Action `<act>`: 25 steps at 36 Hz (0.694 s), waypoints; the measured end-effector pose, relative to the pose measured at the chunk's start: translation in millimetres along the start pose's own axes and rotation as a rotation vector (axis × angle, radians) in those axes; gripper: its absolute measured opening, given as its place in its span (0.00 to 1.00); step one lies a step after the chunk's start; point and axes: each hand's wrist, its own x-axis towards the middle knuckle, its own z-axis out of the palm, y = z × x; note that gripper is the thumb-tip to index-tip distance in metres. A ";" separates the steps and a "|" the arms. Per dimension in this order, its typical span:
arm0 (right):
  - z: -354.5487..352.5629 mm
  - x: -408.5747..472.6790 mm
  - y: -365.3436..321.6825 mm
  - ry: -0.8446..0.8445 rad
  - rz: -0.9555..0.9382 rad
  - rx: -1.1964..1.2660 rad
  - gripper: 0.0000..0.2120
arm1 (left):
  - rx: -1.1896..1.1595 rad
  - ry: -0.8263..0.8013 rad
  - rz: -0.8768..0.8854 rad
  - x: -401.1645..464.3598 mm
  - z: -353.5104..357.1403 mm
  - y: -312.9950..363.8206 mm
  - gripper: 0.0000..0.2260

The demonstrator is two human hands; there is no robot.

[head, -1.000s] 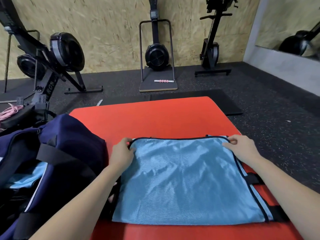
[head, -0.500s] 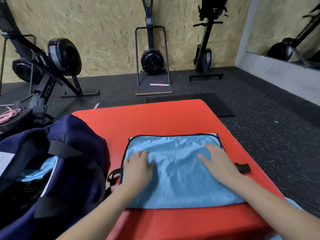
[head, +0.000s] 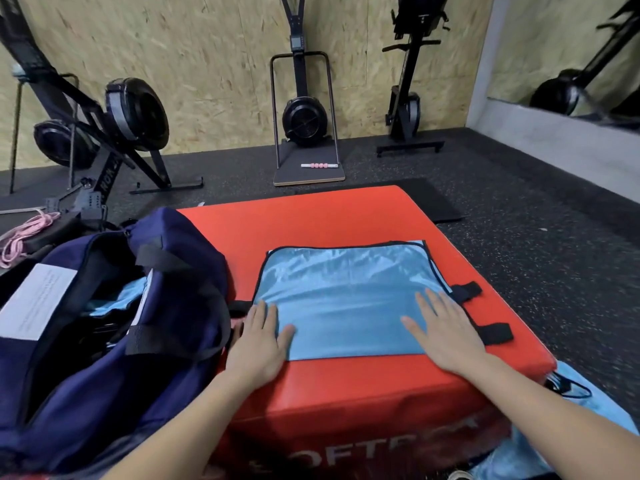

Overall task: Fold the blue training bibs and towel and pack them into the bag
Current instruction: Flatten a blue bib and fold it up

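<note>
A folded light-blue training bib (head: 346,292) with black trim lies flat on the red soft box (head: 311,223). My left hand (head: 259,337) lies flat on the bib's near left corner, fingers straight. Flat on the near right part rests my right hand (head: 446,330), beside two black straps (head: 491,332). The navy bag (head: 104,327) stands open to the left, with light-blue fabric (head: 128,296) inside it. More light-blue cloth (head: 588,410) hangs off the box's near right side.
Rowing and ski machines (head: 304,116) stand along the chipboard wall. A pink rope (head: 20,237) lies on the floor at far left. A black mat (head: 433,202) lies behind the box. Dark rubber floor surrounds the box.
The hands let go of the bib's far corners and slid flat over the fabric toward its near edge. The camera view has moved closer and lower.
</note>
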 end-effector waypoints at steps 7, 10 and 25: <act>-5.5 -16.0 -1.2 0.163 -0.068 0.159 0.28 | 0.090 0.163 0.048 -8.2 -0.4 10.9 0.33; -7.7 -36.4 -0.1 0.361 -0.102 0.169 0.17 | 0.156 0.217 0.102 -10.0 -0.7 18.3 0.31; -21.7 -40.7 67.2 0.078 -0.324 0.202 0.16 | 0.093 0.203 -0.087 -59.2 -3.0 27.2 0.20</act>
